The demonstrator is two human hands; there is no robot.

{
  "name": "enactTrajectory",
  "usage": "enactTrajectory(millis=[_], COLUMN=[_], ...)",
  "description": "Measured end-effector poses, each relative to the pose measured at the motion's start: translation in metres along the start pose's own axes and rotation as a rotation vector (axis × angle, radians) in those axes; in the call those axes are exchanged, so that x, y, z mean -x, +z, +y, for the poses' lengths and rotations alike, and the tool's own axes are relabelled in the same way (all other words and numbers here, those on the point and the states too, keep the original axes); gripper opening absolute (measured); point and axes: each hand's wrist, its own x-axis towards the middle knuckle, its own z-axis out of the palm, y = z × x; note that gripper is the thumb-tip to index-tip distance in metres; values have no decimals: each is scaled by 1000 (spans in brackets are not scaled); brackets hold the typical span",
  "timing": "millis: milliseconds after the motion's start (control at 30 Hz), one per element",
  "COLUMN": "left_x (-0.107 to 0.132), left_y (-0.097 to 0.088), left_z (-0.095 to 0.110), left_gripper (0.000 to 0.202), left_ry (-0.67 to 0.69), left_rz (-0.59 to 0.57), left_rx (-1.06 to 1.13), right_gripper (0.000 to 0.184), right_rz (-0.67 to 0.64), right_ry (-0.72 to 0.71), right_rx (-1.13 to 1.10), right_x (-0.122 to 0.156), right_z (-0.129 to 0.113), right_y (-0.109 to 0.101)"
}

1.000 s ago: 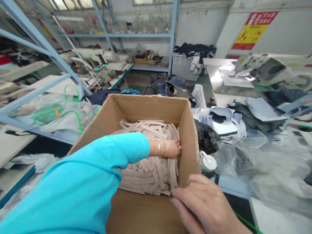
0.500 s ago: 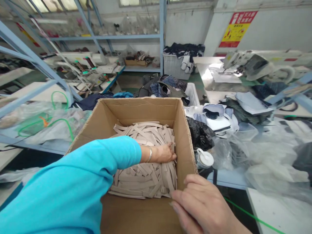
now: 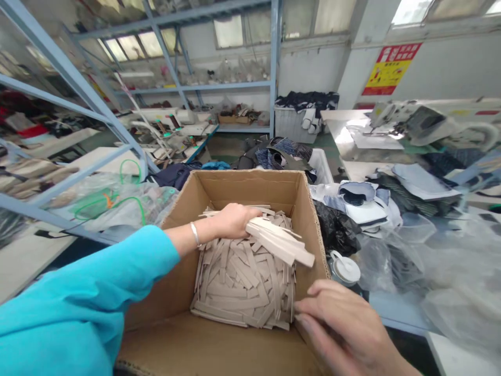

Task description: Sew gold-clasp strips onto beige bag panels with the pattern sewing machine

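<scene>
A cardboard box [image 3: 250, 187] stands open in front of me, with a heap of pale beige strips [image 3: 237, 284] lying crosswise on its floor. My left hand [image 3: 234, 220], in a bright blue sleeve and wearing a silver bracelet, is closed around one end of a bundle of strips [image 3: 279, 241]. That bundle is raised over the heap and points right and toward me. At the near right, my right hand [image 3: 346, 324] has its fingers curled on the box's right edge; parts of its grip are hidden.
Beside the box on the right are a black plastic bag [image 3: 336, 227], a white-lidded jar [image 3: 346, 269], fabric pieces [image 3: 358, 201] and clear plastic bags [image 3: 454, 277]. Blue metal racking [image 3: 113, 125] rises at left. A sewing machine [image 3: 430, 122] stands at the back right.
My left hand has come up and leftward from the heap by the right wall, now with a bundle of strips in it. My right hand stays at the box edge. The view has tilted up.
</scene>
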Motion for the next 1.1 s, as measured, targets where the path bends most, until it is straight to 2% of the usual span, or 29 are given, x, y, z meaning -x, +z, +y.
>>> enactTrajectory(millis=[100,167,233,333,433,467,533,600,667,767,933,1000,1100], left_x=[18,22,21,14,9,9,8,6,4,-4,-15,-16,-19], left_y=[-16,-15,-9,2,8,9,9,8,8,13,18,9,-23], left_z=[-7,-6,-2,6,12,14,18,24,33,46,61,68,83], left_gripper=[46,44,42,41,37,35,30,26,28,35,47,51,43], left_ry=[-181,-222,-213,-168,-138,-136,-136,-134,-120,-97,-39,-66,-140], left_rz=[161,241,272,274,266,263,259,249,226,203,195,206,239], left_rx=[409,654,783,855,934,952,978,998,1014,1039,1074,1008,702], right_gripper=[18,13,16,51,76,82,94,102,99,79,72,63,42], right_rz=[93,132,162,157,136,173,332,467,464,441,626,704,862], right_ry=[24,102,239,456,604,639,677,658,605,600,647,638,633], right_rx=[-29,-19,-22,-139,-399,-506,-700,-829,-885,-819,-722,-735,-865], right_x=[-2,-3,-6,-12,-18,-20,-26,-35,-48,-67,-82,-85,-91], right_z=[3,8,14,20,23,25,29,33,36,36,35,34,34], right_y=[0,3,6,11,18,21,28,35,38,39,39,36,25])
